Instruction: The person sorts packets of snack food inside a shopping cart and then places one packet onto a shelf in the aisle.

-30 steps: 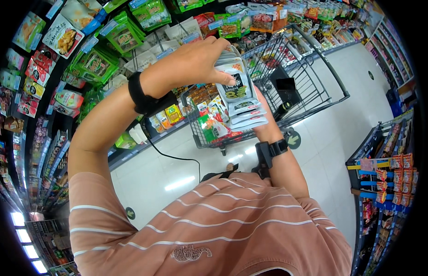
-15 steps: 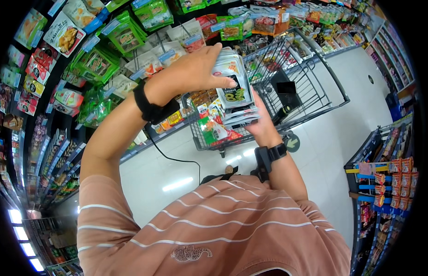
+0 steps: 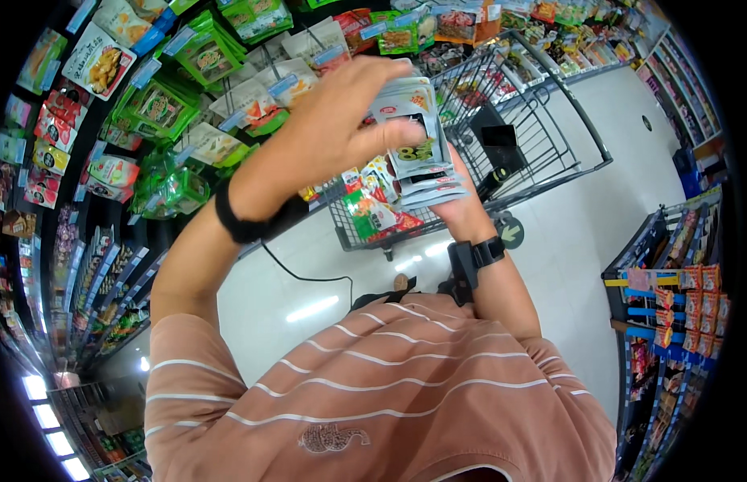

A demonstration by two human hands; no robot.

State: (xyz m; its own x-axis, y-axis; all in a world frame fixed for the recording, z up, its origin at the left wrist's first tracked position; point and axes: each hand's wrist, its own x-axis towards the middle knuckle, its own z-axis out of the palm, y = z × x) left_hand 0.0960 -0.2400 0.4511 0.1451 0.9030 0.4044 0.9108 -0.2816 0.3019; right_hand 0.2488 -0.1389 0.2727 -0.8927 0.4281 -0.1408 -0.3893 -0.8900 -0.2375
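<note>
A stack of flat snack packets (image 3: 417, 157), pale silver with a dark panel and green food pictured on the top one, is held over the near end of a shopping cart (image 3: 542, 189). My right hand (image 3: 455, 207) supports the stack from below and its right side, mostly hidden behind the packets. Over the stack's upper left is my left hand (image 3: 333, 120), slightly blurred. Its thumb stretches across the top packet and the fingers reach toward the far edge, spread apart from the thumb. Whether it touches the packets is hard to see.
Hanging snack bags (image 3: 160, 104) fill the rack on the left and ahead. Inside the cart are colourful packages (image 3: 373, 210) and a dark flat device (image 3: 499, 136). A black cable (image 3: 305, 278) hangs below my left wrist. Another shelf display (image 3: 671, 309) stands at right.
Both hands and the stack have shifted slightly right. My left hand looks larger and more blurred, its thumb farther across the top packet.
</note>
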